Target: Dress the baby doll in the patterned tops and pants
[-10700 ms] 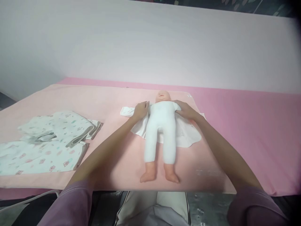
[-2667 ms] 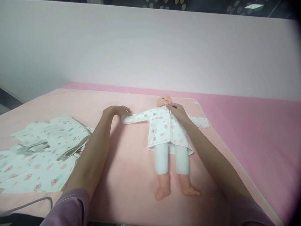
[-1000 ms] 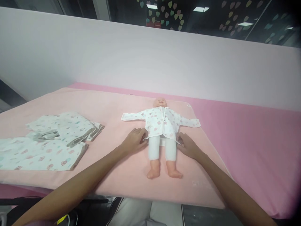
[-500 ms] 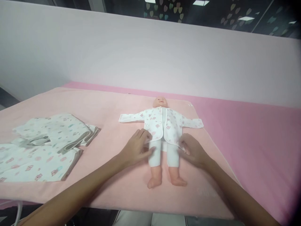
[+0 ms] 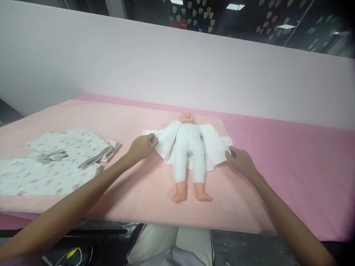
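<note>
Position of the doll (image 5: 188, 136): face up on the peach pad (image 5: 130, 122), over the pink-topped desk (image 5: 291, 173), with feet toward the near edge, between both hands. Under the back of the doll: the shirt (image 5: 215, 146), spread open at the front, white inner side showing on both flaps.

On the left side: one front flap pinched between the fingers of the left hand (image 5: 142, 147) and held out from the body. On the right side: outer edge of the other flap pinched between the fingers of the right hand (image 5: 242, 161), likewise held out.

Progress, judged from the present layout: appears part-way. Done: doll laid on the shirt, head clear beyond the neckline, both flaps folded back, body and legs uncovered. Not done: front of the shirt neither closed nor fastened. Beside the flaps: only the ends of the sleeves (image 5: 227, 140) visible; cannot tell presence or absence of arms inside.

Well left of the doll, on the same pad: printed clothes (image 5: 80, 144) with grey trim, loosely folded, apart from both hands.
</note>
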Tool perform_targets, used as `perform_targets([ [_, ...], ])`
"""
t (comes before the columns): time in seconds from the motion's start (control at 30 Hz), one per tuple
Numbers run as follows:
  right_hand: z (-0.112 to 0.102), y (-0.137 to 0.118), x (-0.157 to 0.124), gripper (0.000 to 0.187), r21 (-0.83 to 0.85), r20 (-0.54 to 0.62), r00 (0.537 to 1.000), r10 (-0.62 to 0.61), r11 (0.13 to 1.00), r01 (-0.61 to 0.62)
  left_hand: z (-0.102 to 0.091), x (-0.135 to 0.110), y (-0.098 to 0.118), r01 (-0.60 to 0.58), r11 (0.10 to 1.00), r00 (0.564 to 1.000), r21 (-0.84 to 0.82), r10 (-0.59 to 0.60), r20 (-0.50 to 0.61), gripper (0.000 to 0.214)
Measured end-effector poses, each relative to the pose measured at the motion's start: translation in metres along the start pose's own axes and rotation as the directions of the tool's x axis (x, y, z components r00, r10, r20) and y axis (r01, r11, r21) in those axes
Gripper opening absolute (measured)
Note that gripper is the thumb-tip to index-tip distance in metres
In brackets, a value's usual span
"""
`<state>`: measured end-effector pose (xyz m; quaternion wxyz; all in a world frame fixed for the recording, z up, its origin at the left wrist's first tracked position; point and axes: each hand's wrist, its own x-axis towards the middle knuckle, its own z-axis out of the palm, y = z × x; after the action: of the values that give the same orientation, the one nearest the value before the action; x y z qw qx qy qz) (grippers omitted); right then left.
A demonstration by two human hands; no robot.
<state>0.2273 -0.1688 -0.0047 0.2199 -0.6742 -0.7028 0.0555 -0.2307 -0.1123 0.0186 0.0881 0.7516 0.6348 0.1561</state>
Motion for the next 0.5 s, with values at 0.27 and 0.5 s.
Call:
perform_targets([
  [0.27, 0.036, 0.036, 0.047, 0.055, 0.157, -0.192, 0.981, 0.004, 0.987, 0.027, 0.026, 0.058, -0.015, -0.183, 0.983, 0.958, 0.011, 0.18, -0.225, 0.051],
  [0.5, 0.082, -0.012, 0.136, 0.064, 0.293, 0.031, 0.947, -0.319, 0.909, 0.296, 0.056, 0.126, 0.01, -0.209, 0.953, 0.973, -0.222, 0.224, 0.047, 0.067],
])
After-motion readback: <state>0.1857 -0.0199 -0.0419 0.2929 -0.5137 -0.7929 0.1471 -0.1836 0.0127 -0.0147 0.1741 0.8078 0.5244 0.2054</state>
